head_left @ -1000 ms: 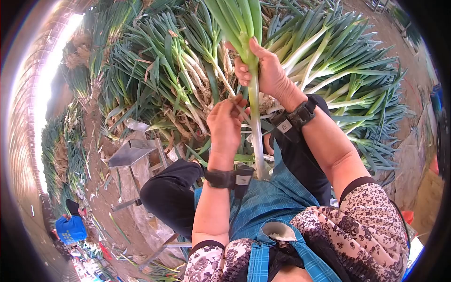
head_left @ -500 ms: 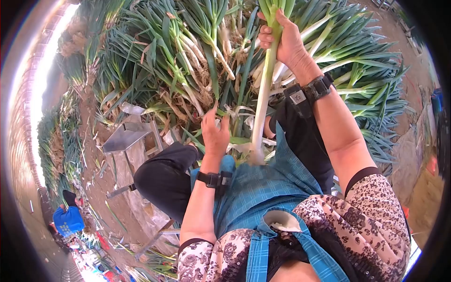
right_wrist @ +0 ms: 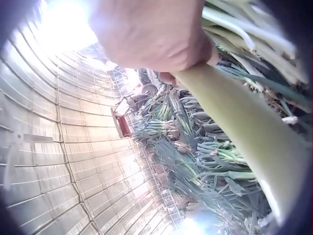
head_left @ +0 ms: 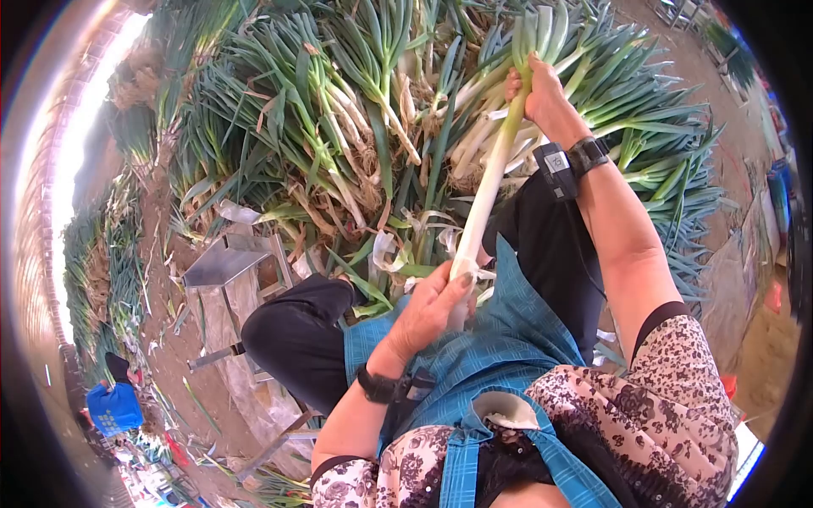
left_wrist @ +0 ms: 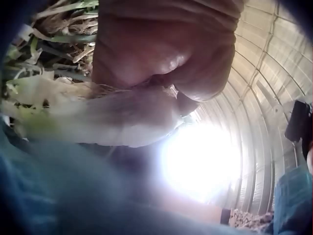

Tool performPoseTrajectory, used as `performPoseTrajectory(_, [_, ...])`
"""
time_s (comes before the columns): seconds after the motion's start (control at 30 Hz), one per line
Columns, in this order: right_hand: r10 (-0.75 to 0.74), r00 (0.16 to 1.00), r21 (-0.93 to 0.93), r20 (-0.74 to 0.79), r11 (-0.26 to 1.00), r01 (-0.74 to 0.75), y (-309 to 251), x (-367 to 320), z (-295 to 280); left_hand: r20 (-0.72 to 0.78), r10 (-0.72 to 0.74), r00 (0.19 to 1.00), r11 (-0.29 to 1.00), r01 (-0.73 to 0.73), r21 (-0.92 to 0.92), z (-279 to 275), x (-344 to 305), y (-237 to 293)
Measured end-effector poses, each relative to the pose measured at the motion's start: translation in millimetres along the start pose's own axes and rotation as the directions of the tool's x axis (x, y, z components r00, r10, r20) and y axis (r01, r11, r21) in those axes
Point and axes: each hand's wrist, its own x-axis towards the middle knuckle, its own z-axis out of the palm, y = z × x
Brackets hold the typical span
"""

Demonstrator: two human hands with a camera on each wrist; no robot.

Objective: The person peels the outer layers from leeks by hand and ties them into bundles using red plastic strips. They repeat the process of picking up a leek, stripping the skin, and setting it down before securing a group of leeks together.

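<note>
A long green onion (head_left: 494, 178) slants across the head view, its leafy top away from me and its white root end near my lap. My right hand (head_left: 546, 102) grips the stalk just below where the leaves fan out. At the lower end, my left hand (head_left: 423, 315) holds the root end between thumb and fingers, over the blue apron (head_left: 500, 339). In the left wrist view the pale root end (left_wrist: 112, 117) lies under the hand, with the fingertips partly hidden. The right wrist view shows the smooth stalk (right_wrist: 234, 112) running out of the fist.
Heaps of green onions (head_left: 296, 110) lie ahead, with more fanned out at the right (head_left: 652, 161). A metal stand (head_left: 227, 261) is by my left knee (head_left: 292, 339). Peeled skins (head_left: 385, 250) litter the ground before me. Another person in blue (head_left: 114, 411) is far left.
My right hand has carried the green onion rightward and away, tilting it. My left hand left the stalk, lowered, and now holds the root end.
</note>
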Motion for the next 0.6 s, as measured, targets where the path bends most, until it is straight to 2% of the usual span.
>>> performPoseTrajectory(0.03, [0.001, 1.000, -0.031, -0.027, 1.000, -0.002, -2, 0, -1, -0.002, 0.008, 1.000, 1.000, -0.008, 0.002, 2, -6, -3])
performPoseTrajectory(0.07, [-0.006, 0.998, -0.036, -0.070, 0.999, 0.004, -7, 12, -4, -0.096, 0.114, 0.989, 0.971, -0.090, 0.221, 5, -11, -9])
performPoseTrajectory(0.1, [-0.022, 0.997, -0.033, -0.070, 0.999, 0.020, -7, 12, -3, -0.154, 0.238, 0.959, 0.887, -0.150, 0.437, 7, -13, -14])
performPoseTrajectory(0.13, [-0.070, 0.991, -0.047, -0.116, 0.997, 0.065, -7, 13, -2, -0.165, 0.451, 0.877, 0.742, -0.266, 0.615, 2, -7, -23])
performPoseTrajectory(0.17, [-0.119, 0.980, -0.065, -0.162, 0.992, 0.110, -9, 13, 0, -0.147, 0.458, 0.876, 0.740, -0.284, 0.610, 1, -4, -17])
performPoseTrajectory(0.23, [-0.124, 0.976, -0.055, -0.181, 0.992, 0.116, -6, 4, 6, -0.197, 0.520, 0.831, 0.486, -0.098, 0.869, -1, 4, -6])
performPoseTrajectory(0.27, [-0.139, 0.969, -0.065, -0.204, 0.990, 0.128, -2, -1, 10, -0.129, 0.676, 0.726, 0.334, -0.145, 0.931, -1, 16, -4])
performPoseTrajectory(0.3, [-0.145, 0.964, -0.075, -0.224, 0.989, 0.131, 3, -3, 13, -0.138, 0.675, 0.725, 0.340, -0.140, 0.930, -6, 22, -5])
performPoseTrajectory(0.37, [-0.117, 0.967, -0.100, -0.227, 0.990, 0.097, 7, -3, 15, -0.034, 0.594, 0.804, 0.098, -0.031, 0.995, -17, 25, -11])
performPoseTrajectory(0.4, [-0.132, 0.965, -0.073, -0.229, 0.990, 0.118, 6, 0, 15, 0.019, 0.664, 0.748, 0.068, -0.086, 0.994, -20, 24, -11])
performPoseTrajectory(0.5, [-0.156, 0.957, -0.028, -0.242, 0.988, 0.154, 0, 16, 10, 0.039, 0.642, 0.765, 0.120, -0.151, 0.981, -32, -3, -24])
performPoseTrajectory(0.53, [-0.171, 0.956, 0.017, -0.240, 0.983, 0.180, -7, 26, 4, -0.009, 0.593, 0.805, 0.173, -0.117, 0.978, -34, -19, -32])
performPoseTrajectory(0.6, [-0.204, 0.951, 0.099, -0.234, 0.968, 0.232, -17, 41, -6, -0.062, 0.576, 0.815, 0.197, -0.065, 0.978, -45, -50, -58])
